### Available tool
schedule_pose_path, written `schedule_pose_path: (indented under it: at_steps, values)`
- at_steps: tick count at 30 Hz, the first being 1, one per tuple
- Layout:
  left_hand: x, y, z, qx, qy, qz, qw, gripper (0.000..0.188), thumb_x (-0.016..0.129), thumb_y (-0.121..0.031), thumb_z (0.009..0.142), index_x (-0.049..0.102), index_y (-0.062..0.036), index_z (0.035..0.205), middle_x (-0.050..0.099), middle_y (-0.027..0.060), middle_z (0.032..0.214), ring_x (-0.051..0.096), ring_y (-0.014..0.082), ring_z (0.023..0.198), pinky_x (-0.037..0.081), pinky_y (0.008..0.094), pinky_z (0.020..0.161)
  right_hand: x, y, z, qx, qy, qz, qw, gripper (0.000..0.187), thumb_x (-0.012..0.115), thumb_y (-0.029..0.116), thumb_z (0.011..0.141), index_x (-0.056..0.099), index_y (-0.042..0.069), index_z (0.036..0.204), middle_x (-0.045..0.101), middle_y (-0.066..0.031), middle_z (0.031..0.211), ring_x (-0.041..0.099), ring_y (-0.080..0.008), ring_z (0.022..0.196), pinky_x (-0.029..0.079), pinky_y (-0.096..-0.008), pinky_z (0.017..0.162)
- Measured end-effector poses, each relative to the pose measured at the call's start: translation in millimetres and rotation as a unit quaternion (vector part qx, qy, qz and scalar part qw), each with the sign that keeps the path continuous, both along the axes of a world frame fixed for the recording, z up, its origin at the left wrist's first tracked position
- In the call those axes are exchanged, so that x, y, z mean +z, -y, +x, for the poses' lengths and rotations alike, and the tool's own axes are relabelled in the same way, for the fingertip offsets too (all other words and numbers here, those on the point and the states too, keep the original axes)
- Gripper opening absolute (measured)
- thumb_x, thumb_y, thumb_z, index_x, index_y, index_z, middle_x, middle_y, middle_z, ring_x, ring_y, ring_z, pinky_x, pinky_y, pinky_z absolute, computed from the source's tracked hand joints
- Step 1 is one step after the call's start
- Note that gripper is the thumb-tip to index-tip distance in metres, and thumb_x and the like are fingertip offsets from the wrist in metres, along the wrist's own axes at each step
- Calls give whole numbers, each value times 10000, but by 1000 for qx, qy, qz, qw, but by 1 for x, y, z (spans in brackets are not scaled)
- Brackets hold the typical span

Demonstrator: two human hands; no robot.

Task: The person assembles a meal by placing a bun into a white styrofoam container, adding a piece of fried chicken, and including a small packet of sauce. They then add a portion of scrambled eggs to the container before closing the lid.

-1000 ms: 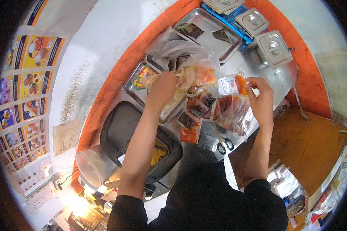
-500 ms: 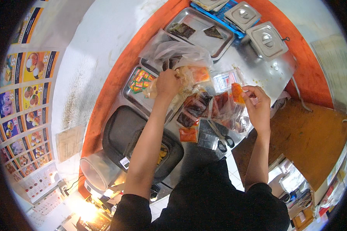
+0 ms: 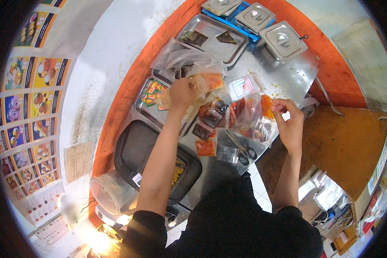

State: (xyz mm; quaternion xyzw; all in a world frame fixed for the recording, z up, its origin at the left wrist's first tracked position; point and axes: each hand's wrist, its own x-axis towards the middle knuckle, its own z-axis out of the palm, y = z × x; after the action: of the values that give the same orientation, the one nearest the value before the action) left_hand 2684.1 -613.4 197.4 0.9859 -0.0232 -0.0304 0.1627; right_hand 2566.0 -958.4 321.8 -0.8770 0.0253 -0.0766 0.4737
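Between the thumb and fingers of my right hand (image 3: 290,120) is a small packet of orange sauce (image 3: 267,106), over the right side of the steel table. My left hand (image 3: 181,93) is closed on a crumpled clear plastic bag (image 3: 198,86); its fingertips are partly hidden. An orange-red sauce packet (image 3: 213,80) lies beside that bag. Several dark sauce packets (image 3: 212,112) and clear bags with red contents (image 3: 245,112) are spread between my hands. Nearer me lie another orange packet (image 3: 205,147) and scissors (image 3: 240,148) with black handles.
A steel tray (image 3: 142,109) with green-and-red sachets (image 3: 154,91) stands on the left. Farther back are a steel tray (image 3: 215,36) with dark scraps and lidded steel pans (image 3: 284,41). At the near left sit a black container (image 3: 133,137) and a clear tub (image 3: 109,191).
The view has shifted slightly, moving the table a little left in the picture. My right hand still pinches the orange packet, now lower in the picture. My left hand stays on the bag.
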Motion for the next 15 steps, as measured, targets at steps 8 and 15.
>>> schedule_pose_path:
  at_steps: [8, 15]
  values:
    - [131, -45, -46, 101, 135, -235, 957, 162, 761, -86, 855, 779, 2, 990, 777, 102, 890, 679, 171, 694, 533, 325, 649, 13, 2, -28, 5, 10, 9, 1000, 236, 700, -10, 890, 718, 19, 1124, 680, -97, 903, 621, -162, 787, 499, -299, 755]
    - [239, -101, -203, 193, 232, -266, 916, 152, 788, -86, 852, 791, -29, 992, 771, 38, 866, 538, 58, 597, 435, 261, 542, 43, -65, -50, 139, 1, 43, 989, 263, 713, -3, 896, 712, 8, 1158, 669, -64, 907, 596, -125, 840, 491, -289, 804]
